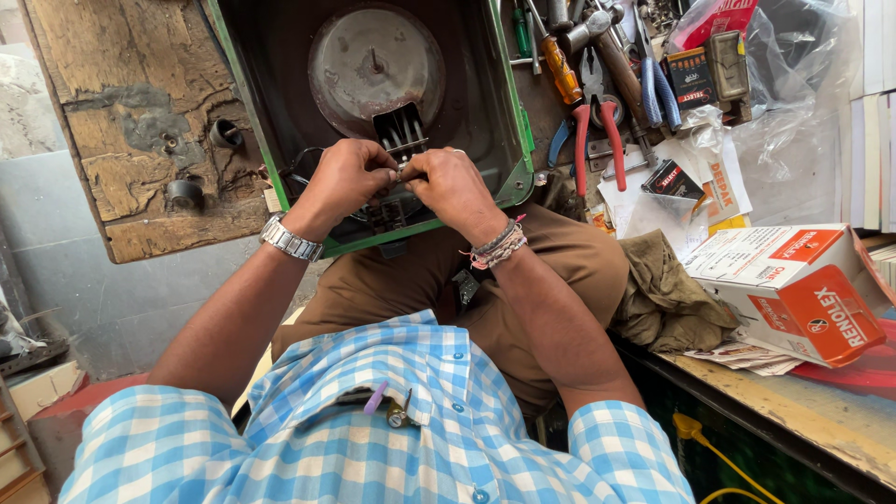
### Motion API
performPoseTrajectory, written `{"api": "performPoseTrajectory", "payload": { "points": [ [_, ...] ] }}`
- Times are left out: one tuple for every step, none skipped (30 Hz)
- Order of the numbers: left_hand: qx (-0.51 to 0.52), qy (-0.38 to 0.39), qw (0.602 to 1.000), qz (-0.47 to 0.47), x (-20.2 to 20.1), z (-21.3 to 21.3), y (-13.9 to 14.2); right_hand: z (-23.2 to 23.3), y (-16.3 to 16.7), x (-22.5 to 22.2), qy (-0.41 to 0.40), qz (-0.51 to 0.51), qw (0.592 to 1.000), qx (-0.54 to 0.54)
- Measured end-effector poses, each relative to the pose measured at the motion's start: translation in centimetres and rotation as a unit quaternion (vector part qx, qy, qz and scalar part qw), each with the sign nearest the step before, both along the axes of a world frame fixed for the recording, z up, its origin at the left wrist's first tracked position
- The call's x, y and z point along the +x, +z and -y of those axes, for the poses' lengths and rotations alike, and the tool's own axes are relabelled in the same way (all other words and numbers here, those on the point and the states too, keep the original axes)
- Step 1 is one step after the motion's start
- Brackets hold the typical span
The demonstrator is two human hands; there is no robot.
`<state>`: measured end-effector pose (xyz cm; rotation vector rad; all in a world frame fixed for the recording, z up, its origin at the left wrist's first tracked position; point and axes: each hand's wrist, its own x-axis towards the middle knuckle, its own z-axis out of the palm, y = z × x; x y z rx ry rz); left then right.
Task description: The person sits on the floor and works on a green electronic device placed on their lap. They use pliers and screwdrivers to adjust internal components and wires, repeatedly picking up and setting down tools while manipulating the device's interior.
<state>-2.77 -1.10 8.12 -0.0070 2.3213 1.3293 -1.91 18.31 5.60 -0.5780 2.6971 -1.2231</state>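
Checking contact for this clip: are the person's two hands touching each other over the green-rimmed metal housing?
Touching. The head view shows the left hand and right hand meeting fingertip to fingertip with no gap, pinching something small above the green-rimmed housing.

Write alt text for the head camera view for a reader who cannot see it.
Both hands, left hand and right hand, meet over a small metal part at the near edge of an opened green appliance casing on the person's lap. Red-handled pliers and screwdrivers lie on the cluttered bench to the right.

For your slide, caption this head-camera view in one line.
Both hands, left hand and right hand, pinch small part inside green casing.
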Motion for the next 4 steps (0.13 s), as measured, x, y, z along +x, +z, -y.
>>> {"api": "performPoseTrajectory", "payload": {
  "points": [
    [-0.007,-0.008,1.0,-0.005,0.0,0.0,0.0,-0.1,-0.7,0.1,-0.001,0.001,1.0,0.01],
    [-0.015,-0.015,1.0,-0.011,-0.1,0.0,-0.1,-0.1,-1.5,0.2,-0.003,0.003,1.0,0.019],
    [-0.024,-0.022,0.999,-0.014,-0.1,0.1,-0.2,-0.1,-2.5,0.4,-0.004,0.005,1.0,0.029],
    [-0.033,-0.029,0.999,-0.017,-0.1,0.1,-0.4,-1.9,-3.2,1.4,-0.004,0.006,1.0,0.028]
  ]
}}
